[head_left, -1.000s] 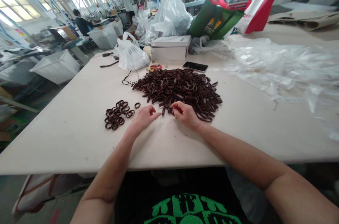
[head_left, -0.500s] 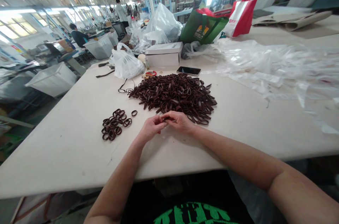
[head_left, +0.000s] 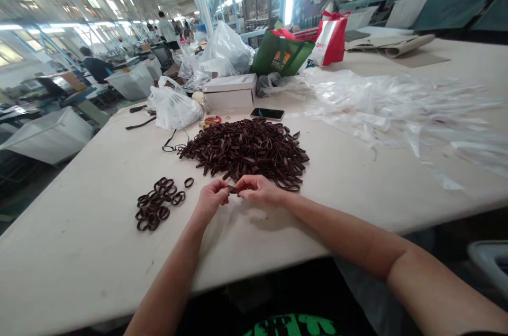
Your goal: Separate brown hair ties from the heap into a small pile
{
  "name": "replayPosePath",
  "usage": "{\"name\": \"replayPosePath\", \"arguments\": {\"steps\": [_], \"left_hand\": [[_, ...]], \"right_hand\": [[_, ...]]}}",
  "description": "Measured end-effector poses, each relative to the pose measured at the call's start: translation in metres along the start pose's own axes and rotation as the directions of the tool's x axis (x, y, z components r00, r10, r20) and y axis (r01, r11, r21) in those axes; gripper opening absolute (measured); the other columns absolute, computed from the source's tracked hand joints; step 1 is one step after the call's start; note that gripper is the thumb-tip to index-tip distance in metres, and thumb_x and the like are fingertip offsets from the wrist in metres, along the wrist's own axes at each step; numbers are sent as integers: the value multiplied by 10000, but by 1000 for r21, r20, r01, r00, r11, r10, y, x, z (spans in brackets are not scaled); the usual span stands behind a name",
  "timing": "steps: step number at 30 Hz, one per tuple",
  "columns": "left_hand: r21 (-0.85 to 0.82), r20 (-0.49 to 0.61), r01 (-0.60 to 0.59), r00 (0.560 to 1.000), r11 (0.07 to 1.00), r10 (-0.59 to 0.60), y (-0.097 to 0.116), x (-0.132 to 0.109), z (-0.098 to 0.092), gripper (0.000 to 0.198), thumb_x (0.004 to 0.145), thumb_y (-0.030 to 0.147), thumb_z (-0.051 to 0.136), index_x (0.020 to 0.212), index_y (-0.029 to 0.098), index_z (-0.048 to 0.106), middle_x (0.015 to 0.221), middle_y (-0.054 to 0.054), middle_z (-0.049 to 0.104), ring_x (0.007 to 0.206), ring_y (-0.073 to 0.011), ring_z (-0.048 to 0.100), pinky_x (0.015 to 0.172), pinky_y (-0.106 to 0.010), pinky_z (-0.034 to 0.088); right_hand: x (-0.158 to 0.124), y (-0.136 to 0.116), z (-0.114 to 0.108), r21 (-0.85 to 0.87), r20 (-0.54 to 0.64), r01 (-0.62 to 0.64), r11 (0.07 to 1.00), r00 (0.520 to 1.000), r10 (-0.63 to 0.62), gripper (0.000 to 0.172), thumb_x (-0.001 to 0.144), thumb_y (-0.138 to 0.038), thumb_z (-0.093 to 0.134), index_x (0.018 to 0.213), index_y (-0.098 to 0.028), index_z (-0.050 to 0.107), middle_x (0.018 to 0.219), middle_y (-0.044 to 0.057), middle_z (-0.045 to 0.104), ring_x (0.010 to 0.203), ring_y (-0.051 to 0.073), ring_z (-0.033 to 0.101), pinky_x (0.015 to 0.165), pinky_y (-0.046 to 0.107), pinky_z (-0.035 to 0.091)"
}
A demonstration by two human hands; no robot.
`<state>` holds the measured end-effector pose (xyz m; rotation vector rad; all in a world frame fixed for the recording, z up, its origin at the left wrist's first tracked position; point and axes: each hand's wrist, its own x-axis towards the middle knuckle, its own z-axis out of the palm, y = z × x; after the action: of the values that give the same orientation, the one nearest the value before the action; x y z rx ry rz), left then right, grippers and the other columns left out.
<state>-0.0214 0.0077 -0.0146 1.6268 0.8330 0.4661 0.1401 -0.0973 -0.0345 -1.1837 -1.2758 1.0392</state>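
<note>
Between my two hands is one small dark brown strap loop (head_left: 233, 189), pinched at both ends. My left hand (head_left: 212, 198) grips its left end with thumb and fingers. Its right end is in the closed fingertips of my right hand (head_left: 257, 189). Just beyond my hands lies a large heap of flattened brown loops (head_left: 250, 148). To the left is a smaller group of rounded brown rings (head_left: 159, 199), with a single ring (head_left: 189, 182) a little apart from it.
Behind the heap are a phone (head_left: 267, 114), a white box (head_left: 230, 91), red-handled scissors (head_left: 213, 119) and a white plastic bag (head_left: 174, 106). Green (head_left: 282, 55) and red-and-white bags (head_left: 330, 39) stand farther back. Clear plastic sheets (head_left: 389, 106) spread across the right. A person stands beyond the table.
The view has turned to the right, so the table items sit farther left. My hands have drawn slightly apart, and more of the brown loop shows between them.
</note>
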Motion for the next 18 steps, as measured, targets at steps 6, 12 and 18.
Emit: {"name": "replayPosePath", "arguments": {"steps": [6, 12, 18], "left_hand": [[20, 35, -83, 996, 996, 82, -6, 1, 1, 179, 640, 299, 691, 719, 145, 643, 655, 13, 629, 633, -98, 529, 636, -217, 403], [138, 122, -170, 981, 976, 154, -15, -2, 9, 187, 745, 347, 628, 762, 166, 584, 670, 12, 599, 633, -121, 525, 614, -236, 399], [538, 1, -205, 970, 818, 243, -3, -13, 29, 64, 839, 283, 496, 846, 222, 512, 645, 27, 569, 611, -152, 548, 612, -257, 366]], "right_hand": [[-1, 5, 1, -259, -19, 221, 940, 972, -234, 56, 734, -167, 576, 740, -161, 632, 832, 15, 594, 731, 113, 547, 655, 221, 427], [-4, 7, 10, -451, -125, 100, 887, 977, -174, 71, 700, -110, 577, 728, -171, 557, 687, -40, 529, 615, 86, 460, 563, 197, 343], [-4, 3, 14, -547, -312, -127, 828, 948, -61, 89, 718, -153, 576, 765, -201, 517, 623, -56, 500, 557, 95, 411, 542, 222, 285]]}}
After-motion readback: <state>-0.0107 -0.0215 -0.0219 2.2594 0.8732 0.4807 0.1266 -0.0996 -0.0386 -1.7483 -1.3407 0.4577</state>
